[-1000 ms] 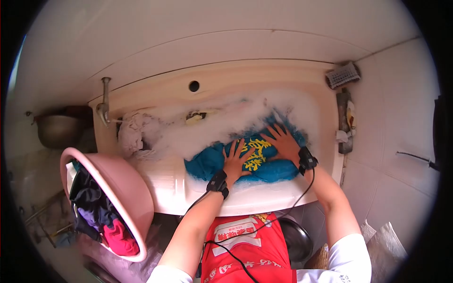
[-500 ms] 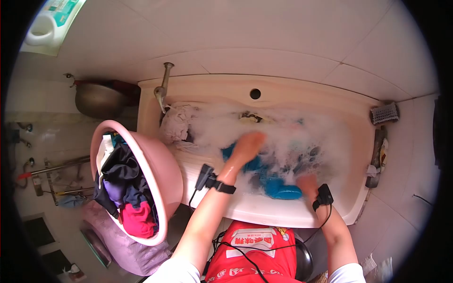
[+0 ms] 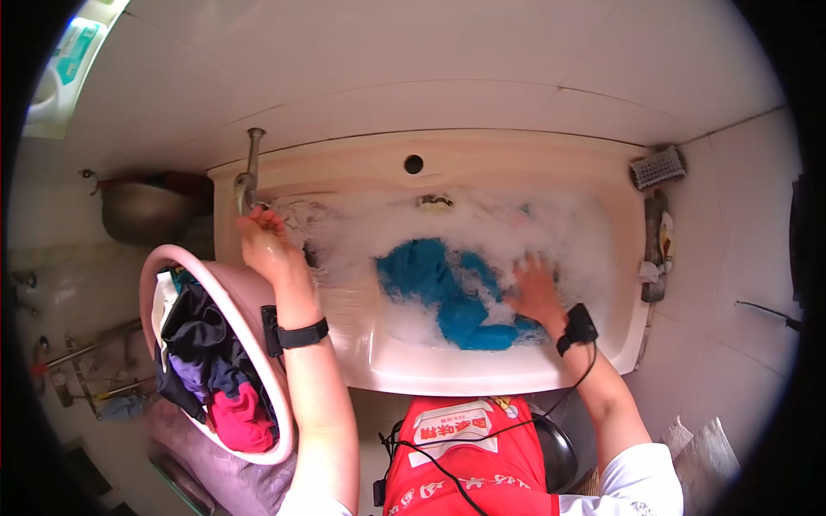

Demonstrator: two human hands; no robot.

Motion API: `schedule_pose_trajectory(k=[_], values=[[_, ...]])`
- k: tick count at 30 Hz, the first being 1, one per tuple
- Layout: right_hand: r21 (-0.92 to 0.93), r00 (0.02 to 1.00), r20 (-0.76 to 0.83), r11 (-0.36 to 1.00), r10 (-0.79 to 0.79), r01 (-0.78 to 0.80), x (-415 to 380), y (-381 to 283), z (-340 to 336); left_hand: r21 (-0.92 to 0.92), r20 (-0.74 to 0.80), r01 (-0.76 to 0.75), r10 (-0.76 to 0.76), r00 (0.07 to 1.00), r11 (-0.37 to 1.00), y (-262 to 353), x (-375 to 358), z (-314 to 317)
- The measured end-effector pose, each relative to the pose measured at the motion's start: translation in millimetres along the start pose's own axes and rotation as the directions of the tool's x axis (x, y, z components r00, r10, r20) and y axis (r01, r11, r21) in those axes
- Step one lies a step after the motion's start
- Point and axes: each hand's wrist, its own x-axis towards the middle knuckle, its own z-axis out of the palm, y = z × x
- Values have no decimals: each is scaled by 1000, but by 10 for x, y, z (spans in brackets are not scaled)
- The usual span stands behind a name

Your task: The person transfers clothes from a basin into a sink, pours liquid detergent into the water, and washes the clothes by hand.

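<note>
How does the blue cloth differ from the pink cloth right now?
The blue cloth lies in the sink, while the pink cloth is in the bucket. Suds surround the blue cloth; none show on the pink cloth. The blue cloth shows alone in its patch, whereas the pink cloth is bunched against dark clothes. Both are crumpled.

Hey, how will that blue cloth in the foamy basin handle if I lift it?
The blue cloth will probably hang floppy, since it lies in loose folds. Looking soaked in the basin, it's likely heavy for its size. The foam around it suggests a slippery grip.
</note>
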Motion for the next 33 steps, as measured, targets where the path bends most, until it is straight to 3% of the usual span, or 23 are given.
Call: schedule_pose_trajectory(k=[4, 7, 8, 10, 11, 13, 16, 17, 18, 19, 20, 21, 22, 23, 24, 25, 26, 28, 29, 30, 31, 32, 33], values=[[-102, 974, 226, 994, -6, 30, -222, 108, 325, 65, 44, -11, 8, 999, 998, -98, -99, -67], [157, 886, 395, 969, -241, 193, -297, 508, 417, 508, 413, -222, -10, 911, 832, -377, -652, -79], [150, 890, 397, 973, -224, 178, -201, 679, 362, 596, 541, -284, -114, 833, 751, -496, -1069, -32], [80, 789, 426, 850, 443, -521, -98, 981, 313, 546, 807, -499, -262, 529, 673, -938, -1780, -157], [74, 785, 424, 846, 452, -528, -134, 1021, 427, 502, 864, -609, -338, 372, 614, -1076, -2109, -237], [184, 868, -215, 892, 447, -414, -225, 1075, 802, 186, 921, -899, -388, 20, 397, -1285, -2555, -448], [432, 885, -319, 883, 339, -182, -401, 844, 1018, 80, 739, -954, -659, -137, 288, -1488, -2442, -662], [429, 884, -317, 884, 342, -188, -414, 917, 858, 162, 667, -939, -735, -122, 303, -1646, -2291, -790], [247, 992, -114, 969, 49, -20, -400, 988, 551, 197, 670, -929, -735, -105, 312, -1876, -2136, -973], [113, 966, 147, 973, -214, 199, -401, 1033, 388, 229, 670, -919, -737, -90, 320, -2192, -1948, -1184], [118, 968, 147, 975, -203, 186, -415, 1052, 431, 230, 343, -951, -932, -119, 206, -2822, -1608, -1459], [163, 982, 184, 984, 36, -67, -406, 1067, 517, 187, -32, -978, -994, -103, 95, -3268, -1398, -1630], [196, 936, 229, 929, 268, -313, -386, 1073, 612, 181, -34, -979, -994, -106, 98, -3013, -1481, -1531], [197, 935, 228, 927, 273, -319, -408, 959, 778, 467, 321, -872, -947, 11, 148, -2453, -1647, -1291], [171, 953, 8, 939, 303, -300, -463, 754, 989, 667, 580, -684, -781, 230, 294, -2047, -1804, -1078], [141, 926, -215, 948, 310, -284, -483, 655, 1091, 664, 583, -687, -780, 228, 295, -1960, -1913, -981], [144, 924, -219, 947, 314, -288, -460, 675, 977, 494, 660, -847, -718, 220, 194, -1912, -2013, -904], [265, 952, 286, 964, -114, 35, -438, 730, 614, 101, 785, -991, -605, 131, -83, -1779, -2130, -798], [271, 952, 285, 962, -109, 29, -509, 934, 863, 242, 846, -965, -509, 159, 101, -1622, -2122, -731], [391, 988, 150, 916, 29, -86, -614, 1270, 1345, 236, 844, -966, -514, 153, 101, -1593, -2130, -798], [515, 982, 31, 840, 184, -174, -668, 1448, 1609, 414, 766, -905, -575, 288, 98, -1549, -2167, -928], [516, 982, 31, 838, 186, -175, -633, 1342, 1409, 578, 660, -812, -631, 407, 80, -1518, -2201, -1035], [533, 865, 153, 698, 477, -479, -526, 1097, 983, 577, 661, -813, -630, 407, 81, -1672, -2238, -1162]])
